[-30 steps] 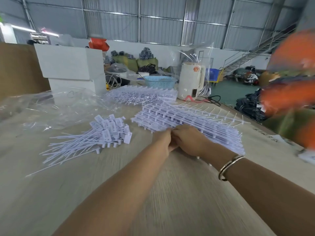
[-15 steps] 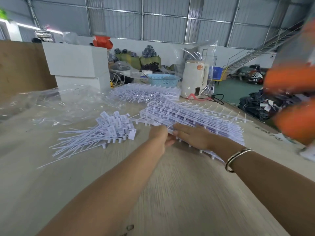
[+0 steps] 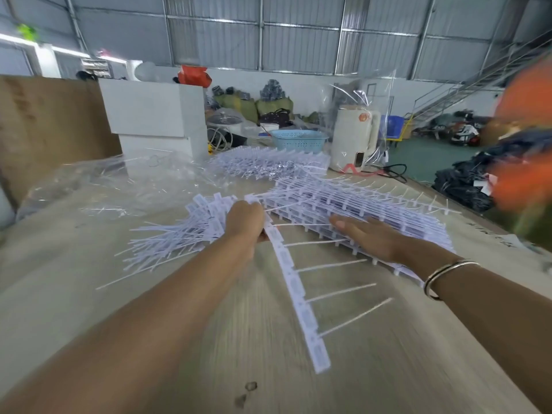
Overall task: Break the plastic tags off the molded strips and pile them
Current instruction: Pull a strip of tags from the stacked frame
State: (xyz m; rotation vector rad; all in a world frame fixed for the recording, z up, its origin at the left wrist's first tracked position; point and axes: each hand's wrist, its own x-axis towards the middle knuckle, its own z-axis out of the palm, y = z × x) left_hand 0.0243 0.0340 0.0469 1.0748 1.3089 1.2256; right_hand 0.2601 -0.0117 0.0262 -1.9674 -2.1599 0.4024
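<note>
Left hand (image 3: 243,221), toward 11 o'clock, fingers curled in a grip; right hand (image 3: 363,236), toward 1 o'clock, flat, fingers straight, palm down.

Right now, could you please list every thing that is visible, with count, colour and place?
strip of tags: one, white, held over the near table
stack of molded strips: one, white, table right
second stack of strips: one, white, far table
pile of loose tags: one, white, table left
plastic bags: clear, count unclear, table far left
basket: one, light blue, far table
kettle: one, cream, far right
boxes: two, white, stacked far left
table: one, pale wood
bracelet: one, metal, right wrist
left hand: grip on strip's top end
right hand: flat on stack
</note>
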